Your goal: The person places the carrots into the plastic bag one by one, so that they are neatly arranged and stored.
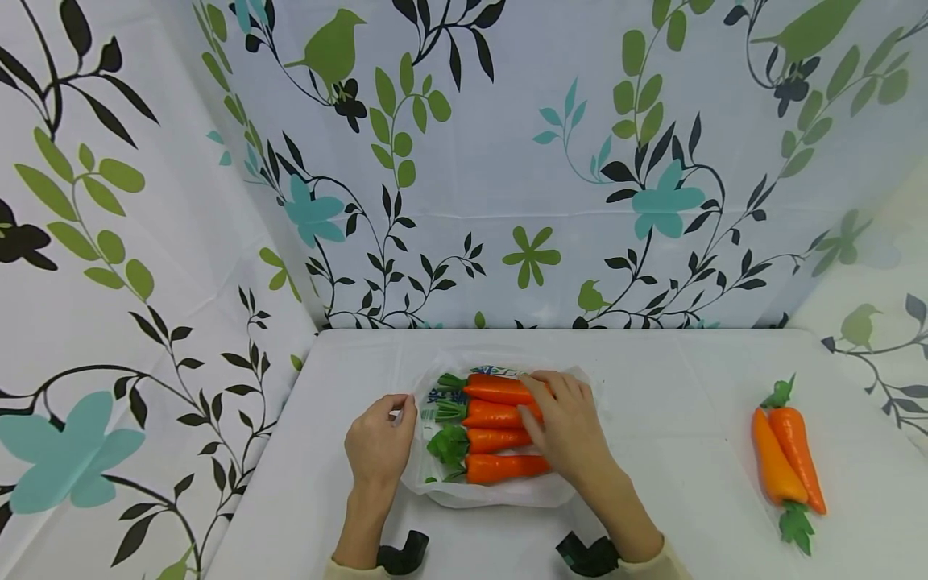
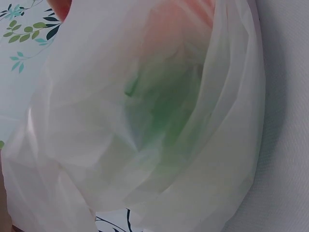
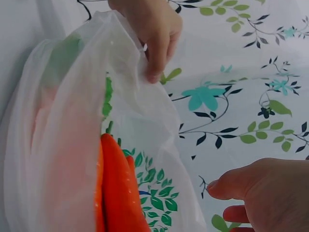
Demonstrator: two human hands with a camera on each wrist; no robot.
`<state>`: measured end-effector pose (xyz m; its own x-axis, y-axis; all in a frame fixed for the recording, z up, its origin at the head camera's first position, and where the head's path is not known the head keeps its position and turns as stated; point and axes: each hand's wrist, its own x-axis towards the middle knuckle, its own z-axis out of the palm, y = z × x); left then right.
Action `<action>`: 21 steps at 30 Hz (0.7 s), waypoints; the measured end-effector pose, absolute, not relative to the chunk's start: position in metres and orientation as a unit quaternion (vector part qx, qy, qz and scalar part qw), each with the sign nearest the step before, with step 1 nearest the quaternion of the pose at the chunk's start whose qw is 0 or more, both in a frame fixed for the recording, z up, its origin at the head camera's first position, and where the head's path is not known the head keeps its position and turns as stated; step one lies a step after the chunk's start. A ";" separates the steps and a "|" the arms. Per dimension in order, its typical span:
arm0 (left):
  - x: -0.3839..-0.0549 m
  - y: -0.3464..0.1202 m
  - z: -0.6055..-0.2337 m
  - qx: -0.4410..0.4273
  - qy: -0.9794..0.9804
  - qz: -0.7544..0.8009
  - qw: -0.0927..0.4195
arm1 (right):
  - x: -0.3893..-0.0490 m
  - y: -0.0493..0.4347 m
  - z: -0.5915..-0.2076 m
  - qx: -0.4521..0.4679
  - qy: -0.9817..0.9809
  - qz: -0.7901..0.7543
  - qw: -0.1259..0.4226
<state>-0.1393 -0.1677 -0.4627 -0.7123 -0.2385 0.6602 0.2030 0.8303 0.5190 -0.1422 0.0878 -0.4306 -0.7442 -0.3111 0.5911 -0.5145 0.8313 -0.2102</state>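
A thin white plastic bag with a green leaf print lies on the table, its mouth facing up. Several orange carrots with green tops are inside, side by side. My left hand pinches the bag's left rim; the right wrist view shows its thumb and fingers on the plastic. Over the right ends of the carrots is my right hand, its fingers spread and loosely bent. From the right wrist, that hand appears beside the bag with nothing in its fingers. In the left wrist view the bag wall hides most of the carrots.
Two more carrots lie together on the right of the white table, one a yellower orange, their tops pointing opposite ways. Behind and to the left hangs a cloth printed with leaves, birds and flowers.
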 end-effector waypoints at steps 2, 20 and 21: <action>-0.139 -0.168 -0.463 0.010 -0.879 -0.291 0.378 | -0.142 0.091 -0.428 0.218 -0.917 0.184 0.278; -0.140 -0.166 -0.464 0.007 -0.877 -0.283 0.388 | -0.142 0.123 -0.421 0.171 -0.922 0.181 0.297; -0.140 -0.166 -0.464 0.007 -0.877 -0.283 0.388 | -0.142 0.125 -0.421 0.169 -0.923 0.181 0.296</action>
<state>-0.1404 -0.1656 -0.4643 -0.6987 -0.2319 0.6768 0.2077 0.8395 0.5021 -0.1416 0.1252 -0.4206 -0.7678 -0.2039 0.6074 -0.4182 0.8778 -0.2338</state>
